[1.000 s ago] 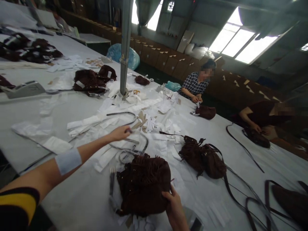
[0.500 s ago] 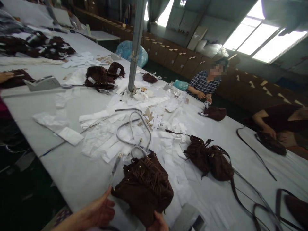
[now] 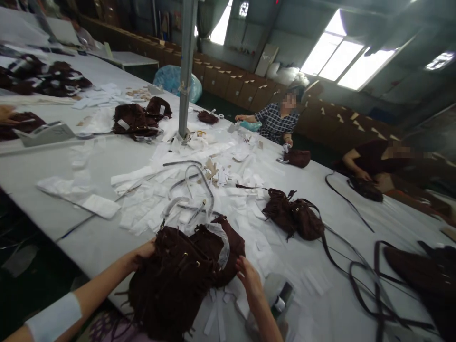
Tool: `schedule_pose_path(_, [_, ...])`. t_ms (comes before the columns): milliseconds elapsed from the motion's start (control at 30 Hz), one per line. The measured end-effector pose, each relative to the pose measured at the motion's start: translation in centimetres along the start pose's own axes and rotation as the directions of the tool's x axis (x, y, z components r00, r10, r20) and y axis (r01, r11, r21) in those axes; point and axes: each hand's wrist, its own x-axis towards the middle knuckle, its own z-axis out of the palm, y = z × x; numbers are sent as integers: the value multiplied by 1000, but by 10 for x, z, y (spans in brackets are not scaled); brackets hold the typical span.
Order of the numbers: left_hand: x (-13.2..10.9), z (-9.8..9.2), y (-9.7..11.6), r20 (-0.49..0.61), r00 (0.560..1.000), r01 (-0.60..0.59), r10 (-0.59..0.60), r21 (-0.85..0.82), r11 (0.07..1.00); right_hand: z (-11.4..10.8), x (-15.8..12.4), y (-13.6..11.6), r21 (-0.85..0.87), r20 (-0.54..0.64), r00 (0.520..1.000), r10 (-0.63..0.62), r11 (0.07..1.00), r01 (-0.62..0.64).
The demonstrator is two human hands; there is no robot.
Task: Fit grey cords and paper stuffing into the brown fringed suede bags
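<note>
Fringed brown bag (image 3: pixel 171 285) between both hands (image 3: pixel 251 279), forearms (image 3: pixel 103 275) angled inward.

Bag (image 3: pixel 171 285) at near edge of desk (image 3: pixel 96 164), between left hand (image 3: pixel 144 252) on its left side and right hand (image 3: pixel 250 278) at right edge. Tape dispenser (image 3: pixel 283 299) just right of right hand. Strap (image 3: pixel 211 194) behind bag, across paper scraps (image 3: pixel 142 209) spread over mid-desk. Post (image 3: pixel 185 71) at far side of scraps; bag cluster (image 3: pixel 131 118) left of its foot, bag heap (image 3: pixel 42 78) farther left. Right of scraps: bag pair (image 3: pixel 295 216). Co-worker (image 3: pixel 280 121) beyond far edge, small bag (image 3: pixel 297 158) in front. Carton row (image 3: pixel 245 92) behind.
</note>
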Motion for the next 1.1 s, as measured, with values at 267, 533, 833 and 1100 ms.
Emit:
schedule_pose_path(267, [23,-26,-44,12,1000,22,-28,316,948,86,34,-32,28,346,936,64,997,-78])
schedule_pose_path(533, [14,-51,-63,-437,788,5,435,710,705,78,27,-13,222,158,981,-108,972,71])
schedule_pose_path(833, [42,109,-16,265,933,272,-243,-76,959,105,-9,-18,123,289,930,-229,972,201])
schedule_pose_path(1100, [66,119,-7,171,972,224,-160,-475,851,106,-18,22,-163,239,891,-386,888,429])
